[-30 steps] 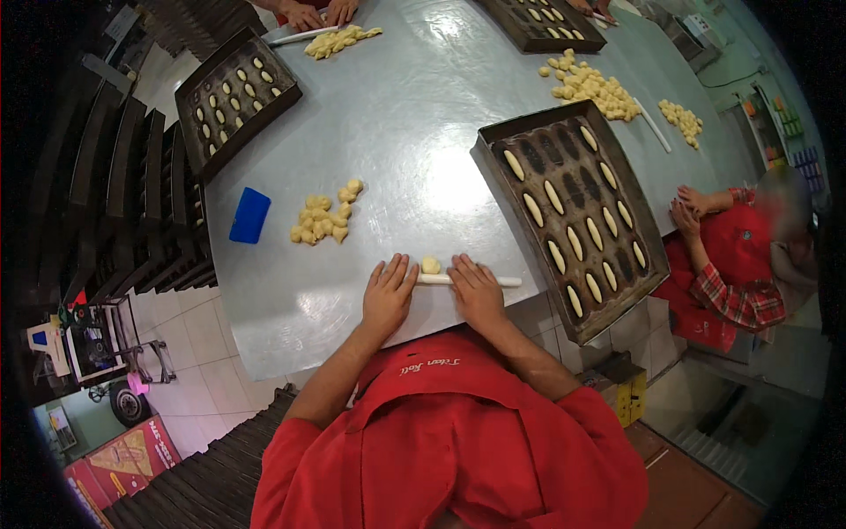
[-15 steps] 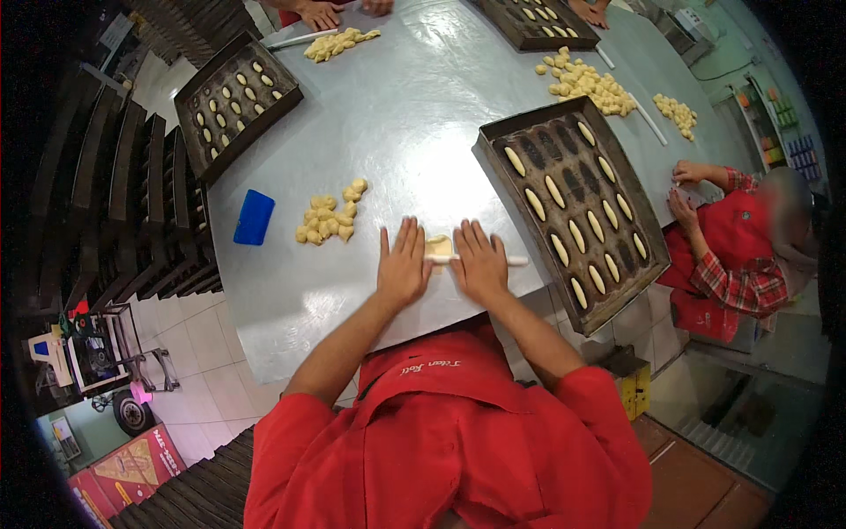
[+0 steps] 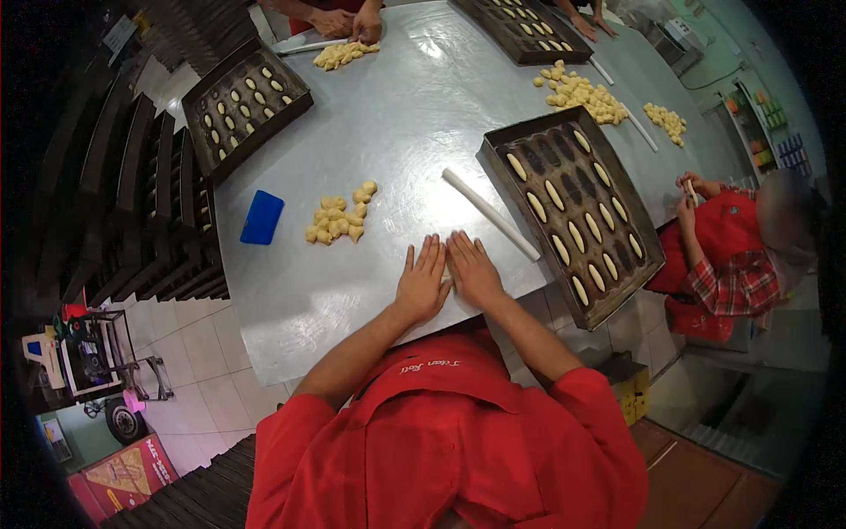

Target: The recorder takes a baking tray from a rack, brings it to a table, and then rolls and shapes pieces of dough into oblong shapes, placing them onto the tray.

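My left hand [image 3: 423, 284] lies flat near the table's front edge, fingers stretched and pointing away from me. Beside it, my right hand [image 3: 476, 273] is flat too, its index finger close to the left one. A small bit of pale dough [image 3: 447, 271] shows between the two palms; the hands hide the rest. Just beyond my right hand, a white rolling pin [image 3: 491, 215] rests slantwise, its near end by the large dark baking tray [image 3: 539, 152]. That tray holds several long, narrow dough pieces. To my left lies a cluster of dough balls [image 3: 337, 217].
A blue scraper [image 3: 262, 218] lies left on the metal table [image 3: 379, 115]. Another filled tray [image 3: 216, 97] is at the far left, one more [image 3: 520, 48] at the far right. A co-worker in red [image 3: 723, 238] works at the right; other people's hands are across the table.
The rolling pin has left my hands and now lies beyond them, at a slant. Both hands have drawn nearer me and closer together, covering most of the flattened dough.
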### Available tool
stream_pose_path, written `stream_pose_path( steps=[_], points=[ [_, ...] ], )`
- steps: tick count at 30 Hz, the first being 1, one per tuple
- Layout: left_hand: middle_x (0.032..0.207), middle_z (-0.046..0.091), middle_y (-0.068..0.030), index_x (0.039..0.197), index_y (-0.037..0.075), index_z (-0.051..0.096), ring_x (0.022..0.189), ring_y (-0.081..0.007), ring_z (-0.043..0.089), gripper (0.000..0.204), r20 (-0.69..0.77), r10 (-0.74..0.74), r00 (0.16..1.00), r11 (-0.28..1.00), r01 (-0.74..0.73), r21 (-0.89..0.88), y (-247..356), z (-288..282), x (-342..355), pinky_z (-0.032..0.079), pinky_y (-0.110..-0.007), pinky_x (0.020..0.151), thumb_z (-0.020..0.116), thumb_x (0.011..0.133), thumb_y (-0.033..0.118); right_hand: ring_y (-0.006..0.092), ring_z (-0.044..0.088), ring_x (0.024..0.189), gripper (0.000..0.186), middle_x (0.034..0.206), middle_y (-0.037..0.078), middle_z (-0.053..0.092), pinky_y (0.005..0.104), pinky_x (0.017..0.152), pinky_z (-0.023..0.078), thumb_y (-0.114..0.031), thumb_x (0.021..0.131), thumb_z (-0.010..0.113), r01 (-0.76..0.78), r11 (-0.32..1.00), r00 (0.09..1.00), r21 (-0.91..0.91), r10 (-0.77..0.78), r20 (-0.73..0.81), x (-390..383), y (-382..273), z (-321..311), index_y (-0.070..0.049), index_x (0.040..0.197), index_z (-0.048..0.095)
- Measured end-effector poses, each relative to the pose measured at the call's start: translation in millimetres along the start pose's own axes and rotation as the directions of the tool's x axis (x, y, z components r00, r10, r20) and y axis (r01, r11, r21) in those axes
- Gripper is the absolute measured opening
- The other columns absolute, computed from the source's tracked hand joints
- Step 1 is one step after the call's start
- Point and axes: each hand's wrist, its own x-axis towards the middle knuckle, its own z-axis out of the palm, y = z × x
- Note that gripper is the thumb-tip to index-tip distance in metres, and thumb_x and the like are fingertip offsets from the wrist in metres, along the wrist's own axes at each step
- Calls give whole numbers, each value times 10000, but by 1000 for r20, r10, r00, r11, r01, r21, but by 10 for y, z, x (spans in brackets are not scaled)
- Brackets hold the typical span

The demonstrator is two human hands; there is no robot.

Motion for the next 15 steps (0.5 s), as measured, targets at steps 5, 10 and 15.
stream_pose_path(
  steps=[5,10,15],
  points=[
    [1546,224,-214,1444,-46,294,1450,-318,194,703,107,135,985,991,-135,-14,1,-60,-519,127,-534,1162,532,909,342,419,506,1162,350,1208,247,539,473,1037,392,-71,844,553,-34,977,990,212,61,-126,-236,-212,-150,50,1170,514],
    [1384,468,-174,1322,10,481,1348,-321,381,521,-56,95,994,959,-107,-264,-92,-153,-514,195,-539,1144,597,868,236,399,449,1243,482,1279,264,500,464,1037,373,-234,884,564,-170,975,985,142,173,-11,592,-180,-115,87,1237,491],
    [1060,612,-119,1093,27,613,1056,-322,545,339,-429,-198,881,963,93,-255,-539,-266,-673,410,-463,949,648,757,53,387,236,1413,758,1492,279,277,527,1140,192,-399,869,558,86,994,975,-61,-72,208,205,-571,53,98,1398,339]
  ],
)
